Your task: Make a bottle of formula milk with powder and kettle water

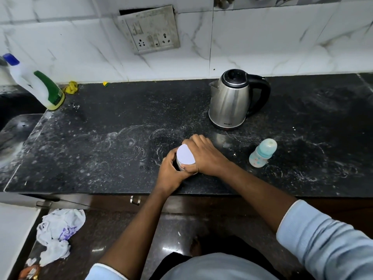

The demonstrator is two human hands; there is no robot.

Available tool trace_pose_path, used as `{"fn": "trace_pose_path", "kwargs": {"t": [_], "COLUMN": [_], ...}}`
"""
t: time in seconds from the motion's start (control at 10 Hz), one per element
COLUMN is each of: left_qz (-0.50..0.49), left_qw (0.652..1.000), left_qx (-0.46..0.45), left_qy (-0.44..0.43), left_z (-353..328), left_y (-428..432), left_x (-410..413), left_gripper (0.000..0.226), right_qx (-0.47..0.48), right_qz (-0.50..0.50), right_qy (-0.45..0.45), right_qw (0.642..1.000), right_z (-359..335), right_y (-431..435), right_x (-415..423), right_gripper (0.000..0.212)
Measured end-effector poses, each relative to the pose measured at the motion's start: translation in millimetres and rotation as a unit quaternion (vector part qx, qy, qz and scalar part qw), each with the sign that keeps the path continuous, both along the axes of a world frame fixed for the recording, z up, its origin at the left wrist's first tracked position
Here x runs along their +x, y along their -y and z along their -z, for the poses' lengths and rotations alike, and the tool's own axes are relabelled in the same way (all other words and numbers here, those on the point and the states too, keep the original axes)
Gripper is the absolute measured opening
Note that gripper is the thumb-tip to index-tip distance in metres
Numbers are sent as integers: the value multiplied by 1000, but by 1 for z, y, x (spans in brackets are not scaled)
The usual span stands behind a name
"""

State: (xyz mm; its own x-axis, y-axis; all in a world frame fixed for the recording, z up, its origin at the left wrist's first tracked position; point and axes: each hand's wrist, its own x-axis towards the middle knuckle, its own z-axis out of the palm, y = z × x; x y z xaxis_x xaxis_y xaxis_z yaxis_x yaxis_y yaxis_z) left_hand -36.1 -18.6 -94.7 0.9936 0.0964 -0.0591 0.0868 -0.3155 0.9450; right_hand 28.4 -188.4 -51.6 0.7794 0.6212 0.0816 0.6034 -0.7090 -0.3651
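Note:
A small powder tin with a pale lilac lid [185, 155] stands on the black granite counter [101, 150] near its front edge. My left hand [171, 170] wraps around the tin's body from the left. My right hand [203, 156] grips the lid's rim from the right and above. A steel kettle with a black lid and handle [232, 100] stands behind the tin, to the right. A small baby bottle with a pale blue cap [262, 153] stands upright to the right of my hands.
A white cleaner bottle with a blue cap [36, 83] leans at the counter's back left beside a sink [14, 134]. A yellow scrub [71, 87] lies by the wall. A socket plate [151, 31] sits on the tiles. Crumpled plastic bags [58, 233] lie on the floor.

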Motion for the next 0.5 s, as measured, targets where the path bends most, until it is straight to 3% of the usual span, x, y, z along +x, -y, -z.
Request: {"fn": "trace_pose_path", "kwargs": {"t": [0.2,0.3,0.4,0.5], "left_qz": [39,57,52,20], "left_qw": [999,996,989,989], "left_qx": [7,54,119,141], "left_qy": [-25,-43,-67,-29], "left_z": [-15,-12,-20,-37], "left_y": [1,0,3,12], "left_x": [-3,-4,-7,-14], "left_gripper": [93,109,146,146], "right_qx": [-59,-63,-58,-42], "right_qz": [-5,-3,-1,25], "right_qy": [-27,-54,-39,-21], "right_qw": [998,997,998,999], "right_z": [-11,-21,-29,-46], "right_y": [9,19,37,59], "right_x": [-9,-18,-22,-26], "right_gripper": [106,103,91,85]}}
